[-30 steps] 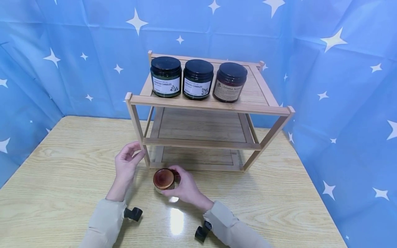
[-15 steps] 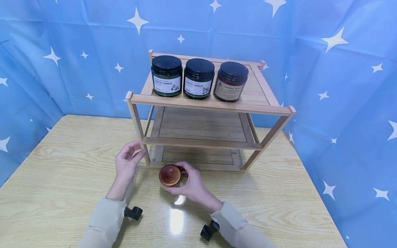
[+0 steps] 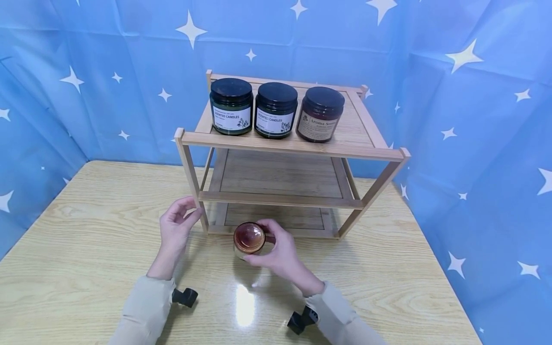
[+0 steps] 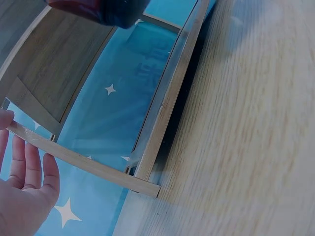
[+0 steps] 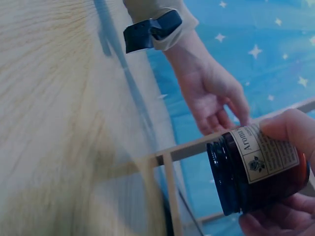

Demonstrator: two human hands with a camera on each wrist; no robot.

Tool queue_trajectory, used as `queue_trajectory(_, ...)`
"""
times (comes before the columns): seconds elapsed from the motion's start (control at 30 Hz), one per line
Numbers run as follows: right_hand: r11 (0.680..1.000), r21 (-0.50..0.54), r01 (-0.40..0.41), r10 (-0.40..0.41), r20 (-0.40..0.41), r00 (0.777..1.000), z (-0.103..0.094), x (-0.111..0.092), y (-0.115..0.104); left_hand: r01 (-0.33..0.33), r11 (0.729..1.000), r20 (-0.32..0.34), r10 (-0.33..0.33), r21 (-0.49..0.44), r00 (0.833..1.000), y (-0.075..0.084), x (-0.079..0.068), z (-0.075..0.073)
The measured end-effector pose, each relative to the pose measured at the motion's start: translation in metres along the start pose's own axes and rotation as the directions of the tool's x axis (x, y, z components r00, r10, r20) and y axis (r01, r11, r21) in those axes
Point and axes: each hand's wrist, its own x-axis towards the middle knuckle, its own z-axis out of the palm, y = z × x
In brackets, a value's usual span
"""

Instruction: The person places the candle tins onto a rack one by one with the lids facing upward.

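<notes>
My right hand (image 3: 282, 251) grips an amber candle jar (image 3: 249, 238) from its right side, in front of the rack's lowest shelf. The jar is upside down: its brown glass base faces up in the head view. In the right wrist view its black lid (image 5: 224, 179) points toward the table, apart from it, and the "Aroma" label (image 5: 261, 152) shows beside my thumb. My left hand (image 3: 176, 227) holds the left front post (image 4: 88, 167) of the wooden rack (image 3: 284, 148), thumb on one side and fingers on the other.
On the rack's top shelf stand two green scented candle jars (image 3: 231, 106) (image 3: 276, 110) and one amber jar (image 3: 320, 114), all black-lidded. Two lower shelves (image 3: 280, 175) sit beneath. A blue star-patterned cloth (image 3: 129, 72) hangs behind the wooden table (image 3: 86, 249).
My right hand has carried the upside-down jar rightward and slightly toward the rack. My left hand keeps its place on the post, and the jars on top have not moved.
</notes>
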Motion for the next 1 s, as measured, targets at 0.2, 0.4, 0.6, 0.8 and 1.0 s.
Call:
queue_trajectory(0.2,1.0,0.005,-0.003,0.004,-0.028,1.0,-0.011,-0.001,-0.004,0.0,1.0,0.006,0.0,0.002,1.0,0.0,0.0,0.0)
queue_trajectory(0.4,1.0,-0.017,0.023,-0.024,-0.063,0.998,-0.023,-0.004,-0.007,-0.002,1.0,0.005,0.001,0.003,1.0,0.0,0.0,0.0)
queue_trajectory(0.6,1.0,-0.022,0.004,-0.005,-0.075,0.997,-0.035,-0.006,-0.008,-0.008,1.0,0.005,0.008,0.005,1.0,-0.001,0.0,-0.001)
queue_trajectory(0.8,0.999,-0.036,-0.017,0.013,-0.104,0.995,-0.046,-0.009,-0.011,-0.015,1.0,0.005,0.015,0.007,1.0,-0.001,0.0,-0.001)
queue_trajectory(1.0,0.998,-0.065,-0.012,0.002,-0.155,0.988,-0.057,-0.011,-0.013,-0.015,1.0,0.006,0.015,0.013,1.0,-0.001,0.0,-0.001)
